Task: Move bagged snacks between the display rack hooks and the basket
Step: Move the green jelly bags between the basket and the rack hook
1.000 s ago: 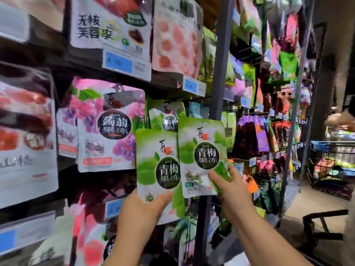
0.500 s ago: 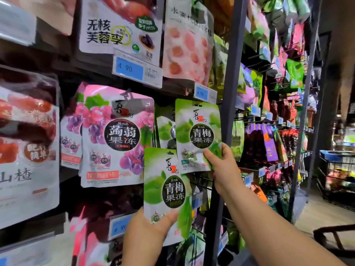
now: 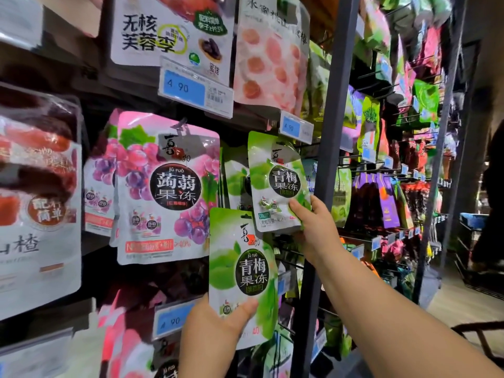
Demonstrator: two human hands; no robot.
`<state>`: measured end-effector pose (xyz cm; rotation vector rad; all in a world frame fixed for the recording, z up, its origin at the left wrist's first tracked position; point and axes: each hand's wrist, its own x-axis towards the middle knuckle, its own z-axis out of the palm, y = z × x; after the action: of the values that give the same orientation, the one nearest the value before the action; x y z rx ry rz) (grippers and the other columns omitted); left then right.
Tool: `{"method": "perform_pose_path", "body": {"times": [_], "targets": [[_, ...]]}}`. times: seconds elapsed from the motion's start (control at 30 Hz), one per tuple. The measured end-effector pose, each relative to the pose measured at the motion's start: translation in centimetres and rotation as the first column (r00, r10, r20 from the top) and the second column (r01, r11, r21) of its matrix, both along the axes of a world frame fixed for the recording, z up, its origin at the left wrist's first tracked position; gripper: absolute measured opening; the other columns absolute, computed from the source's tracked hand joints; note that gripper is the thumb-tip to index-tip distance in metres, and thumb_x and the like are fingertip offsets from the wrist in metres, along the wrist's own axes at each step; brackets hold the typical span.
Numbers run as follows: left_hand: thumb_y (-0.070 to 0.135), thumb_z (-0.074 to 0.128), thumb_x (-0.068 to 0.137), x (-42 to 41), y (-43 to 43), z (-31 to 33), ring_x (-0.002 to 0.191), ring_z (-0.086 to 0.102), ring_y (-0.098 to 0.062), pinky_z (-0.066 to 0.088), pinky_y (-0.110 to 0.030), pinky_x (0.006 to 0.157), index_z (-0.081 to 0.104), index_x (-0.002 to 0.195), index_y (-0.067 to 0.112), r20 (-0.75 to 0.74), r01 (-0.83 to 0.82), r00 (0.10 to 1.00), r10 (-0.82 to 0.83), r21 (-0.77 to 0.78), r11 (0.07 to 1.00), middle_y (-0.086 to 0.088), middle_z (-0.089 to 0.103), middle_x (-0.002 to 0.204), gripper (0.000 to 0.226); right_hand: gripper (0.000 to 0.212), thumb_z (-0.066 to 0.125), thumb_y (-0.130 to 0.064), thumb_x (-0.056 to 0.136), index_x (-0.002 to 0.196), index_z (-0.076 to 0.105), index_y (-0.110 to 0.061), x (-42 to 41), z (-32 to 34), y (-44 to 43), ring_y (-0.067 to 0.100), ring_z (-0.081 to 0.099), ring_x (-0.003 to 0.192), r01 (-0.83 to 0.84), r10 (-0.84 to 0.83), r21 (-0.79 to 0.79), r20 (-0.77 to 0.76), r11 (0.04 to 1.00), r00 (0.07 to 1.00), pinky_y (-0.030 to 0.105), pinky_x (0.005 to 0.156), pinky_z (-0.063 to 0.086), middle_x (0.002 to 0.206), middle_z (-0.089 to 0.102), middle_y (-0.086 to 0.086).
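Note:
My right hand (image 3: pixel 317 230) grips the lower right corner of a green plum jelly bag (image 3: pixel 276 181), held up high against the display rack, in front of other green bags hanging there. The hook itself is hidden behind the bag. Lower down, my left hand (image 3: pixel 215 331) holds a second green jelly bag (image 3: pixel 241 271) by its bottom edge, thumb across the front, in front of the rack. No basket shows beneath my hands.
A pink grape jelly bag (image 3: pixel 166 186) hangs left of the green ones. Blue price tags (image 3: pixel 184 87) sit on the hook ends. A dark upright rack post (image 3: pixel 326 148) stands just right of my right hand. More hung snacks fill the aisle beyond.
My right hand has raised its green bag up toward the rack's hook row. My left hand has dropped lower with its bag.

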<state>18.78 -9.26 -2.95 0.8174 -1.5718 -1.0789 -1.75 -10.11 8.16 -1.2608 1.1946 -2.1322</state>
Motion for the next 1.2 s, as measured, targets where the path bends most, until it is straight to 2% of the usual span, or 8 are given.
{"method": "perform_pose_path", "body": {"times": [0.1, 0.23, 0.43, 0.6, 0.77, 0.87, 0.97, 1.2], "targets": [[0.039, 0.082, 0.072, 0.2, -0.1, -0.2, 0.079, 0.059, 0.006, 0.037, -0.012, 0.059, 0.064, 0.084, 0.039, -0.001, -0.005, 1.0, 0.005, 0.015, 1.0, 0.02, 0.069, 0.081, 0.021, 0.017, 0.063, -0.011, 0.094, 0.111, 0.066, -0.013, -0.1, 0.2, -0.1, 0.036, 0.068, 0.099, -0.007, 0.007, 0.005, 0.002, 1.0, 1.0, 0.049, 0.087, 0.055, 0.114, 0.071, 0.018], [0.04, 0.082, 0.072, 0.3, -0.3, -0.3, 0.081, 0.059, 0.007, 0.038, -0.012, 0.062, 0.061, 0.084, 0.044, 0.005, 0.001, 1.0, -0.001, 0.003, 1.0, 0.022, 0.07, 0.081, 0.025, 0.012, 0.06, -0.011, 0.095, 0.104, 0.068, -0.016, -0.1, 0.0, 0.1, 0.025, 0.071, 0.085, -0.038, 0.038, -0.004, 0.027, 0.999, 0.999, 0.032, 0.067, 0.058, 0.099, 0.075, 0.01], [0.039, 0.083, 0.07, 0.2, -0.6, -0.5, 0.08, 0.059, 0.008, 0.038, -0.011, 0.062, 0.062, 0.084, 0.044, 0.002, 0.005, 1.0, -0.005, -0.001, 1.0, 0.024, 0.068, 0.078, 0.026, 0.015, 0.061, -0.011, 0.094, 0.109, 0.067, -0.012, -0.2, 0.3, -0.5, 0.022, 0.071, 0.079, -0.032, 0.032, 0.015, 0.035, 0.999, 0.999, 0.029, 0.062, 0.057, 0.098, 0.074, 0.01], [0.038, 0.082, 0.072, 0.2, -0.7, -0.7, 0.08, 0.059, 0.007, 0.037, -0.01, 0.061, 0.061, 0.085, 0.044, -0.007, 0.006, 1.0, -0.006, 0.001, 1.0, 0.023, 0.069, 0.08, 0.026, 0.022, 0.066, -0.014, 0.093, 0.115, 0.064, -0.016, -0.3, 1.1, -2.2, 0.026, 0.071, 0.09, 0.018, -0.02, 0.108, 0.01, 0.994, 1.0, 0.047, 0.085, 0.056, 0.107, 0.074, 0.009], [0.036, 0.083, 0.072, 0.8, -0.4, -1.5, 0.083, 0.056, 0.013, 0.035, -0.007, 0.063, 0.06, 0.087, 0.048, 0.018, 0.014, 1.0, -0.014, -0.014, 1.0, 0.029, 0.067, 0.081, 0.03, 0.049, 0.07, -0.035, 0.09, 0.134, 0.056, -0.022, -0.2, 0.3, -2.6, 0.022, 0.064, 0.111, 0.155, -0.139, 0.198, -0.095, 0.968, 0.986, 0.044, 0.1, 0.05, 0.122, 0.067, -0.003], [0.037, 0.084, 0.071, 1.3, -0.1, -1.6, 0.085, 0.057, 0.01, 0.037, -0.008, 0.065, 0.062, 0.091, 0.046, 0.055, 0.011, 0.998, -0.01, -0.019, 1.0, 0.026, 0.069, 0.083, 0.03, 0.062, 0.063, -0.046, 0.092, 0.147, 0.042, -0.023, 0.2, 0.2, -1.7, 0.019, 0.051, 0.122, 0.293, -0.244, 0.217, -0.225, 0.931, 0.943, 0.034, 0.097, 0.042, 0.135, 0.052, -0.007], [0.034, 0.084, 0.071, 1.8, 0.5, -1.5, 0.085, 0.059, 0.008, 0.037, -0.007, 0.062, 0.064, 0.089, 0.041, 0.052, 0.003, 0.999, -0.001, -0.027, 1.0, 0.023, 0.07, 0.084, 0.028, 0.067, 0.061, -0.052, 0.091, 0.15, 0.037, -0.028, 0.3, -0.1, -0.5, 0.024, 0.046, 0.132, 0.381, -0.293, 0.216, -0.35, 0.899, 0.89, 0.037, 0.101, 0.04, 0.15, 0.044, 0.003], [0.027, 0.083, 0.074, 2.0, 3.0, -1.9, 0.059, 0.058, 0.017, 0.039, -0.002, 0.052, 0.062, 0.075, 0.035, 0.075, 0.022, 0.997, -0.017, -0.061, 0.998, 0.027, 0.064, 0.061, 0.022, 0.059, 0.069, -0.053, 0.084, 0.136, 0.049, -0.033, 1.2, -2.4, 2.6, 0.017, 0.05, 0.116, 0.32, -0.215, 0.241, -0.376, 0.916, 0.901, 0.033, 0.092, 0.042, 0.133, 0.049, 0.003]]}}
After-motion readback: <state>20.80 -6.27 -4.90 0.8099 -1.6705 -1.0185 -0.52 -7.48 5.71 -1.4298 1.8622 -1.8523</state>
